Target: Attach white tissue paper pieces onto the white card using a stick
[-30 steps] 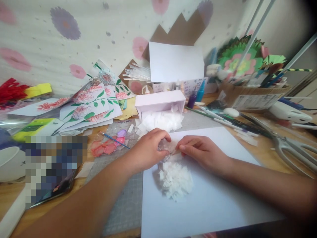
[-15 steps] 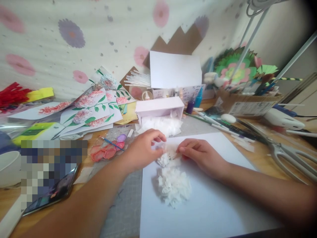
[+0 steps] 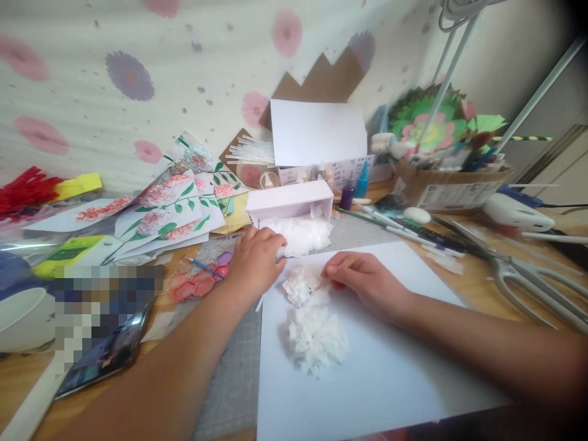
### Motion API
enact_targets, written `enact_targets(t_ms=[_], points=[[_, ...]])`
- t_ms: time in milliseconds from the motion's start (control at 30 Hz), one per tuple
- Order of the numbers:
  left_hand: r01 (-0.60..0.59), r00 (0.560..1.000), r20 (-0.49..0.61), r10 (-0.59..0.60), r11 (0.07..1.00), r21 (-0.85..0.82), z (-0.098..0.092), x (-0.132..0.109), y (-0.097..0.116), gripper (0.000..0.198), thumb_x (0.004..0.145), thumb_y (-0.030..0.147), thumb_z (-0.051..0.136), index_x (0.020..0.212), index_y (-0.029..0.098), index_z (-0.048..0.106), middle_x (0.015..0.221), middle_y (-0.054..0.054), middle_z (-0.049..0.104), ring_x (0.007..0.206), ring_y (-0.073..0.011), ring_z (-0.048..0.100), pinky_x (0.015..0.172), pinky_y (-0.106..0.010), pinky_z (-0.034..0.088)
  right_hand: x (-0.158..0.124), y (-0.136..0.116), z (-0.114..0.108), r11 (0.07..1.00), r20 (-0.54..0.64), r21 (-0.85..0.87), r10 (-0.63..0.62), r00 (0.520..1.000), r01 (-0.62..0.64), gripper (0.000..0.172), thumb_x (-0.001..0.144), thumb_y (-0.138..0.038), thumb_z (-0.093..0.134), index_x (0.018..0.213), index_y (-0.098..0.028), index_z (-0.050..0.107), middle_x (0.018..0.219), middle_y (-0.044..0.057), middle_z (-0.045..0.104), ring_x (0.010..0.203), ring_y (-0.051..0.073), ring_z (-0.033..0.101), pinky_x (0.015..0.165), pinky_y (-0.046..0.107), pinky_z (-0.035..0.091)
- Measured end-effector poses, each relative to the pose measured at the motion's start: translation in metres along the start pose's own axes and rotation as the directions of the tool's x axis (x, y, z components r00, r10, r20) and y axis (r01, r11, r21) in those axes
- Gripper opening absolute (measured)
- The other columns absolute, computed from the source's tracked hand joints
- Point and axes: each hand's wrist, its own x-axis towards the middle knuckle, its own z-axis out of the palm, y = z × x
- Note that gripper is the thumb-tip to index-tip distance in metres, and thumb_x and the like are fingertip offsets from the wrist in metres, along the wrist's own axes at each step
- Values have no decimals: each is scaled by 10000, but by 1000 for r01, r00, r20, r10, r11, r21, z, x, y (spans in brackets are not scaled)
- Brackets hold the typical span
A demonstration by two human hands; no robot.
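Observation:
A white sheet of paper (image 3: 390, 367) lies in front of me with two fluffy white tissue clusters on it, a small one (image 3: 298, 286) and a larger one (image 3: 316, 339) below it. My right hand (image 3: 362, 282) rests on the sheet, its closed fingertips pressing at the small cluster's right edge. My left hand (image 3: 255, 260) reaches, fingers curled, to the pile of white tissue pieces (image 3: 301, 234) spilling from an open white box (image 3: 290, 200); whether it holds a piece is hidden.
A grey cutting mat (image 3: 234, 373) lies under the sheet. At left are a phone (image 3: 108, 358), pink petal shapes with a small brush (image 3: 197, 278) and flower-painted cards (image 3: 169, 202). At right lie large scissors (image 3: 528, 282), pens (image 3: 404, 229) and a glue gun (image 3: 514, 214).
My left hand has let go of the small cluster and moved up and left to the tissue pile at the box. The small cluster now lies uncovered on the sheet; my right hand stays put.

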Motion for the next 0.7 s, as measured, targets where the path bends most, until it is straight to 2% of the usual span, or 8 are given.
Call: enact_targets(t_ms=[133,300,400,567,700], points=[[14,1000,-21,-14,999,35,-1,1,0,213,703,233,565,913,258,583,982,-27,590,956,-270,456,795,-408,347,0,0,0,1000,2,2,-12,1000,12,321,802,-310,551,541,-124,555,737,43,572,642,102,519,584,204,398],[48,997,-48,-53,993,-110,1,6,8,179,704,174,506,847,239,592,959,-11,609,917,-229,489,810,-370,358,0,1,0,1000,0,5,4,1000,-4,322,788,-344,548,550,-128,540,738,45,570,619,103,509,571,212,398],[40,996,-76,-45,997,-68,4,10,15,193,750,222,506,916,246,600,966,-21,631,937,-253,483,818,-401,339,1,1,1,1000,5,16,-5,1000,5,312,779,-339,544,551,-127,530,749,47,570,620,103,510,575,214,401],[20,1000,-20,-20,1000,-16,8,13,18,331,764,251,547,1095,263,549,1132,-50,598,1009,-294,438,838,-453,298,2,-1,2,999,13,24,-28,1000,28,305,777,-335,537,551,-131,514,691,35,553,589,95,493,561,214,394],[38,999,-24,-39,999,-33,11,13,17,345,765,234,543,1108,268,551,1106,-59,601,1024,-290,428,849,-445,291,2,-2,2,999,12,36,-10,1000,10,293,771,-336,543,566,-129,520,679,30,546,567,88,480,542,210,382]])
